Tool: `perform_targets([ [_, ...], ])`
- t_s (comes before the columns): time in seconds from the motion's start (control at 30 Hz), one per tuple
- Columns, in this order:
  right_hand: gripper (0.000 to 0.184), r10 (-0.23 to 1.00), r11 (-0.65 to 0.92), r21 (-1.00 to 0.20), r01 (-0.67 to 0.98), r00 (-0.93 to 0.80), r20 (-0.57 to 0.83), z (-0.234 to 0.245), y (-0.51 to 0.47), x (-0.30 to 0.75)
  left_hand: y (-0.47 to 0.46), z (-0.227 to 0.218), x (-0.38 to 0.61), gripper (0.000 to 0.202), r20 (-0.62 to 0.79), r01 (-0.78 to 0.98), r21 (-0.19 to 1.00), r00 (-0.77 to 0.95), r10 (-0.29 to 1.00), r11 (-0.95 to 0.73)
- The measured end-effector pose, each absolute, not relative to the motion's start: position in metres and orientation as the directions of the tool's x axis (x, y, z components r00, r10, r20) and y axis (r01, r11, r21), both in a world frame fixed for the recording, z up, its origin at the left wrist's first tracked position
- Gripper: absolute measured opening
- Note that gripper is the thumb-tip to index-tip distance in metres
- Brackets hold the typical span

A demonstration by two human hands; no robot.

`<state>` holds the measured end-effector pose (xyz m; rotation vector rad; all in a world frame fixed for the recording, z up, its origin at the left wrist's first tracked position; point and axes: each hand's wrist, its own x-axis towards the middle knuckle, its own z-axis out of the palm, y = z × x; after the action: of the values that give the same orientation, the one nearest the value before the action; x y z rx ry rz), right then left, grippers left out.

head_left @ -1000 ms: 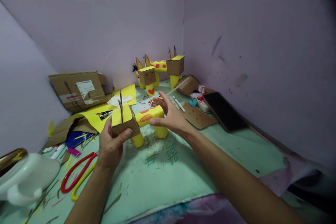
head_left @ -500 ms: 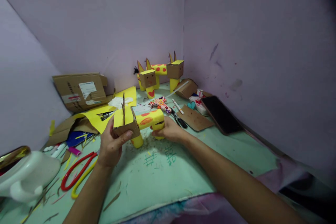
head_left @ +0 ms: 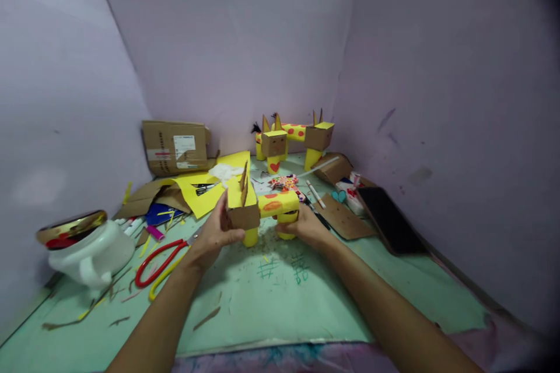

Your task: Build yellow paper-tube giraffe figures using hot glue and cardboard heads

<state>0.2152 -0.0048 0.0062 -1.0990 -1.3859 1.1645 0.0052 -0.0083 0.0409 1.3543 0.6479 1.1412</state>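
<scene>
Between my hands, on the green tabletop, is a cardboard toy animal (head_left: 272,205). It has a yellow tube body with orange spots, yellow tube legs, and a box head topped with yellow paper and brown pointed ears. My left hand (head_left: 210,243) grips the box head, its thumb along the lower front side. At the other end, my right hand (head_left: 310,227) has its fingers around the rear leg; part of that grip is hidden. Behind stand two similar toy animals, one with a red heart (head_left: 274,168) on its front, the other (head_left: 312,157) turned to the right.
Red and yellow-handled scissors (head_left: 160,262) and a white pot (head_left: 94,259) lie left. Yellow paper (head_left: 196,193) and a folded cardboard box (head_left: 175,148) are behind them. A dark phone (head_left: 391,218), cardboard piece (head_left: 347,218) and white marker (head_left: 315,194) lie right. Pale walls enclose the table.
The view has swung left and up, so everything sits further right in it. The toy's ears show slightly broader now. Both hands keep their hold on it.
</scene>
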Motion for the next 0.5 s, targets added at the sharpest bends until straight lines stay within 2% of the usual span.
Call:
perform_targets([
  [0.1,0.031,0.99,0.11,-0.993,0.046,-0.092,0.105,0.01,-0.007,0.217,-0.006,0.034,0.002,0.072,0.151,-0.143,0.985,0.44,0.885,-0.097],
  [0.2,0.034,0.988,0.091,-0.995,0.05,-0.129,0.084,0.012,-0.009,0.22,-0.004,0.023,0.005,0.045,0.061,0.057,0.994,0.404,0.913,-0.092],
  [0.27,0.036,0.982,0.066,-0.996,0.057,-0.183,0.054,0.012,-0.011,0.223,-0.003,0.018,0.007,0.033,0.046,0.129,0.987,0.372,0.927,-0.1],
  [0.4,0.037,0.974,0.048,-0.997,0.054,-0.223,0.035,0.008,-0.009,0.233,-0.003,0.015,0.009,0.023,0.05,0.163,0.98,0.348,0.936,-0.113],
  [0.5,0.038,0.98,0.068,-0.998,-0.001,-0.189,0.067,0.005,-0.007,0.236,-0.004,0.013,0.009,0.026,0.074,0.186,0.973,0.319,0.945,-0.139],
])
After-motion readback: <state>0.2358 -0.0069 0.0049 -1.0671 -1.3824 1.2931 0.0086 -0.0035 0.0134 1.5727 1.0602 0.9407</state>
